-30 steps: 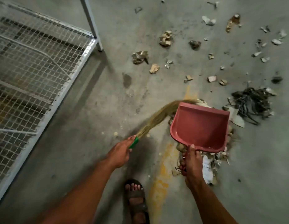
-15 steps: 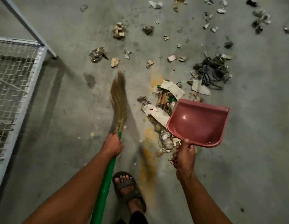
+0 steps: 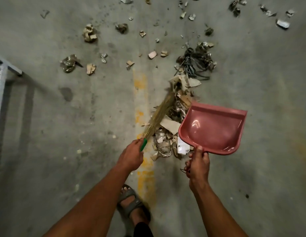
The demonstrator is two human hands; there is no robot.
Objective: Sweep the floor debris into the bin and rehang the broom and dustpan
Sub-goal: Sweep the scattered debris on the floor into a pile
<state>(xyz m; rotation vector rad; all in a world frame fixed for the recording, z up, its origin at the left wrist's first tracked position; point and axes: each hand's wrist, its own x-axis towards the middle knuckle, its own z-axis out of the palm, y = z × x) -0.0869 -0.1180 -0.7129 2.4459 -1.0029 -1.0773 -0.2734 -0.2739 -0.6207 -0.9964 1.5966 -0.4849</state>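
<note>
My left hand (image 3: 131, 155) grips the green handle of a straw broom (image 3: 160, 113), whose bristles slant up and right into a pile of torn paper and foil (image 3: 171, 134). My right hand (image 3: 198, 164) holds the handle of a pink dustpan (image 3: 213, 128), which is held tilted just right of the pile with nothing inside it. More scraps of paper and cardboard (image 3: 89, 34) lie scattered over the concrete floor farther ahead. A tangle of dark cord (image 3: 195, 63) lies beyond the pile.
The corner of a white wire-mesh rack (image 3: 1, 74) stands at the left edge. A faded yellow line (image 3: 143, 127) runs down the floor between my hands. My sandalled foot (image 3: 131, 207) is planted below the pile.
The broom has swung from the left of the pile rightward into it, bristles now against the debris. The view shifted left and down; the rack has almost left the frame. The dustpan stays beside the pile.
</note>
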